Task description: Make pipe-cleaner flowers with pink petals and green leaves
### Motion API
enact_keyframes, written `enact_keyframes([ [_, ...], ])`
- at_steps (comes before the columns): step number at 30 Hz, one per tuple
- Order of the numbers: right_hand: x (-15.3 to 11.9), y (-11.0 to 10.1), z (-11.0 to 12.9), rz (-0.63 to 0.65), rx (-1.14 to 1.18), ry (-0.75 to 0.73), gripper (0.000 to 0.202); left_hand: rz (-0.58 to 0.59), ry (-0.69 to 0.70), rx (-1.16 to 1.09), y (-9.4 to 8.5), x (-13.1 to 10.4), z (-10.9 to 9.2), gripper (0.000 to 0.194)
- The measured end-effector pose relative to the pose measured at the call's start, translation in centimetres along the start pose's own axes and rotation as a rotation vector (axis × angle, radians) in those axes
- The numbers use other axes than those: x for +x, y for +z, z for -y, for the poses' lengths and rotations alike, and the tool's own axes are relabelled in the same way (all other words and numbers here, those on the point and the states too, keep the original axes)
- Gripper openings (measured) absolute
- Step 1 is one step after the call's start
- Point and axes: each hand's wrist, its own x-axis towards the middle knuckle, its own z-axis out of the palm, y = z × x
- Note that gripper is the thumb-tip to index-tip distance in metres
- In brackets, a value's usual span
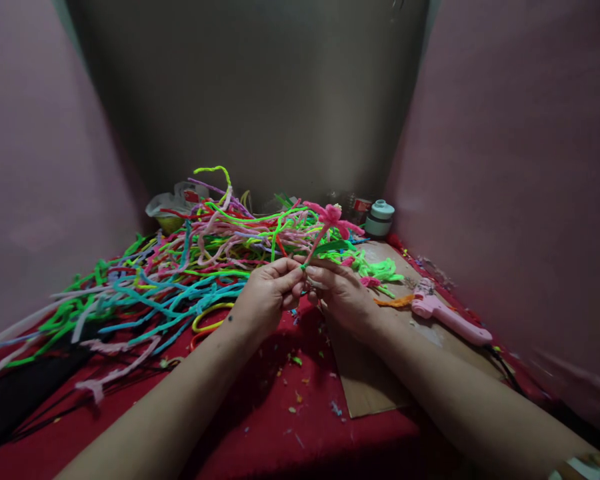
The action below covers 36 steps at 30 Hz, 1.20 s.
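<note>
A pink pipe-cleaner flower stands tilted above my fingertips, petals up and to the right. Its pinkish stem runs down between my two hands, with a dark green leaf beside it and a bit of green at the pinch point. My left hand is closed, thumb and forefinger pinching the stem's lower end. Right beside it, my right hand is also closed on the stem; its fingertips are partly hidden. Behind both hands lies a large heap of colourful pipe cleaners.
On the right, a pink glue gun rests on a cardboard sheet. A light-blue-lidded container and a plastic bag stand at the back. Fuzzy scraps dot the red cloth. Pinkish walls flank both sides.
</note>
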Motion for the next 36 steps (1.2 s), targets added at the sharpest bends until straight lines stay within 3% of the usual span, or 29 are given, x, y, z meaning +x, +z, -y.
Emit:
enact_keyframes([
  [6, 0.4, -0.5, -0.4, 0.035, 0.159, 0.052, 0.018, 0.239, -0.164, -0.186, -1.0, 0.2, 0.2, 0.017],
  [9, 0.5, -0.5, -0.4, 0.010, 0.136, -0.003, 0.013, 0.214, -0.146, -0.074, -0.8, 0.1, -0.1, 0.013],
  [13, 0.4, -0.4, -0.6, -0.062, 0.086, -0.020, 0.010, 0.032, 0.026, 0.381, -0.2, 0.0, 0.0, 0.021],
  [17, 0.4, -0.3, -1.0, -0.242, 0.069, -0.041, 0.012, -0.188, 0.380, 1.059, -0.3, -0.1, 1.1, 0.015],
  [20, 0.2, -0.1, -1.1, -0.252, 0.030, -0.039, 0.011, -0.235, 0.580, 1.478, -0.7, -0.2, 1.9, 0.016],
  [23, -0.3, 0.2, -0.9, -0.232, -0.066, -0.038, 0.011, -0.213, 0.626, 1.613, -1.1, -0.2, 2.1, 0.020],
  [27, -0.5, 0.3, -0.6, -0.212, -0.210, -0.054, 0.015, -0.195, 0.540, 1.343, -1.2, 0.0, 1.6, 0.019],
  [33, 0.2, -0.1, -0.8, -0.114, -0.133, -0.104, 0.016, -0.070, 0.147, 0.577, -0.6, 0.3, 0.4, 0.027],
  [36, 0.4, -0.3, -0.8, -0.084, -0.116, -0.112, 0.015, 0.008, 0.057, 0.350, -0.4, 0.1, -0.1, 0.025],
])
